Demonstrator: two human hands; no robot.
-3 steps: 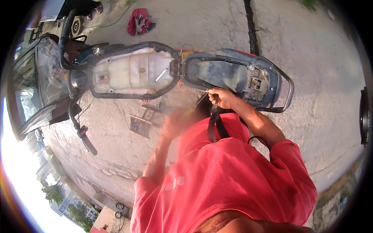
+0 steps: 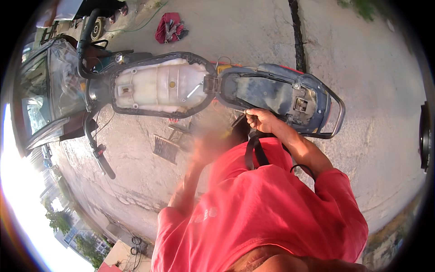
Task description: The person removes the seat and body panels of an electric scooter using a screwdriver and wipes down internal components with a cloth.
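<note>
A two-wheeler lies across my view with a white moulded panel [image 2: 158, 86] in a dark rim, a silver bar [image 2: 195, 91] on it, hinged to a dusty dark rear section [image 2: 263, 93]. My right hand [image 2: 259, 120] is closed at that section's lower edge, on something small and hard to make out, beside a dark narrow piece [image 2: 237, 120]. My left hand [image 2: 206, 144] is smeared by motion below the white panel, near a blurred yellow object; its fingers cannot be made out. A black strap [image 2: 257, 152] hangs over my red clothing below my hands.
Handlebars [image 2: 102, 158] are at the left, before a car [image 2: 41, 95] with plastic-covered parts. A metal stand [image 2: 164, 149] lies on the concrete beneath. A red cloth bundle [image 2: 167, 29] lies behind the vehicle. Someone's feet [image 2: 123, 10] show at the top left. Cables [image 2: 136, 245] lie at the lower left.
The vehicle and surroundings sit slightly right and lower in the picture. My right hand stays at the rear section's edge; my blurred left hand has shifted slightly.
</note>
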